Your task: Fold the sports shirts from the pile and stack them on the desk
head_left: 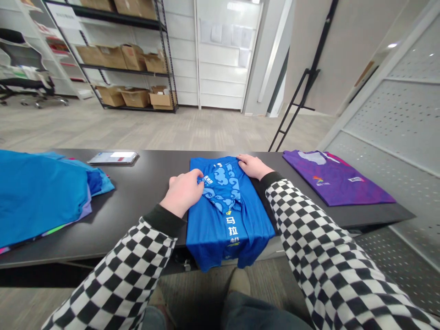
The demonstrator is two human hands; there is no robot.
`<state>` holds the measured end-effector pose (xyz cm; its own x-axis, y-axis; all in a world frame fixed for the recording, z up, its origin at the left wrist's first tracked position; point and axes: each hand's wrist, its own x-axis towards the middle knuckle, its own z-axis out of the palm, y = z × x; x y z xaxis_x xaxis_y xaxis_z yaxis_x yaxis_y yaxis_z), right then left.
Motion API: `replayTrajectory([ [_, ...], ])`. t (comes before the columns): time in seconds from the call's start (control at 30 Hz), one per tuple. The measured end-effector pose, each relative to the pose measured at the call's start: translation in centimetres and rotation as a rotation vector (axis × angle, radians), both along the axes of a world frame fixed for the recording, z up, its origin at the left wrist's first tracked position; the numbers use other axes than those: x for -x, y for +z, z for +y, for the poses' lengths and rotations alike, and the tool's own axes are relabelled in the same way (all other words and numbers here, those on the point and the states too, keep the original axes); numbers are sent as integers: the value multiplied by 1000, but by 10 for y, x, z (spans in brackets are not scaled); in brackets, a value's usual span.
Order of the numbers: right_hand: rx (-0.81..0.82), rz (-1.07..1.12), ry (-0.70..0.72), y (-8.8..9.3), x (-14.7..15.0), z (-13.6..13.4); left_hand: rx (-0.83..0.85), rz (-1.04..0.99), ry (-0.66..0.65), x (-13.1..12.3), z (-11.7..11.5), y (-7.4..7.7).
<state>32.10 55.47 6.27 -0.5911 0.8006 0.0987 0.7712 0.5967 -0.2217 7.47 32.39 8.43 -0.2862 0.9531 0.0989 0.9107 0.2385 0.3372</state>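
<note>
A blue T-shirt (237, 224) with light-blue cloud patterns and white lettering lies partly folded in front of me, its lower end hanging over the table's front edge. My left hand (184, 190) is closed at the shirt's left side, thumb and forefinger pinching the fabric near the small white print. At the far right corner of the shirt rests my right hand (252, 166), its fingers stretched out over the cloth. The tips of some left fingers are hidden beneath the hand.
On the dark table (147, 206), a heap of blue clothes (37, 192) lies at the left and a phone-like flat device (113, 158) near the back edge. A folded purple shirt (337, 178) is at the right, beside a perforated panel (395, 119). Shelving with boxes (134, 97) stands beyond.
</note>
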Motion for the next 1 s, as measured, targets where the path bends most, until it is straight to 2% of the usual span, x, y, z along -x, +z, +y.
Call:
replayTrajectory([
  [0.2, -53, 7, -110, 0, 3, 2, -31, 46, 29, 0, -3, 0],
  [0.3, -57, 8, -132, 1, 4, 2, -169, 90, -1, -8, -7, 4],
  [0.33, -54, 8, -131, 1, 4, 1, -232, 90, -65, -13, -8, 6],
  [0.4, -52, 10, -127, 2, 5, 1, -287, 65, -318, -24, -12, 8],
  [0.47, -53, 19, -124, 3, 5, 0, -180, 29, -635, -35, -16, 10],
  [0.5, -55, 26, -123, 3, 5, 0, -84, 18, -749, -40, -17, 10],
  [0.57, -57, 41, -123, 2, 5, 1, 88, 9, -846, -46, -20, 12],
  [0.63, -58, 54, -126, 0, 5, 2, 169, 3, -844, -48, -22, 14],
  [0.77, -64, 67, -120, -1, 6, 3, 181, -34, -838, -43, -28, 16],
  [0.9, -44, 69, -100, 2, 7, -1, 163, -67, -740, -31, -46, 16],
  [1.0, -33, 68, -98, 4, 8, -3, 193, -62, -693, -23, -58, 23],
])
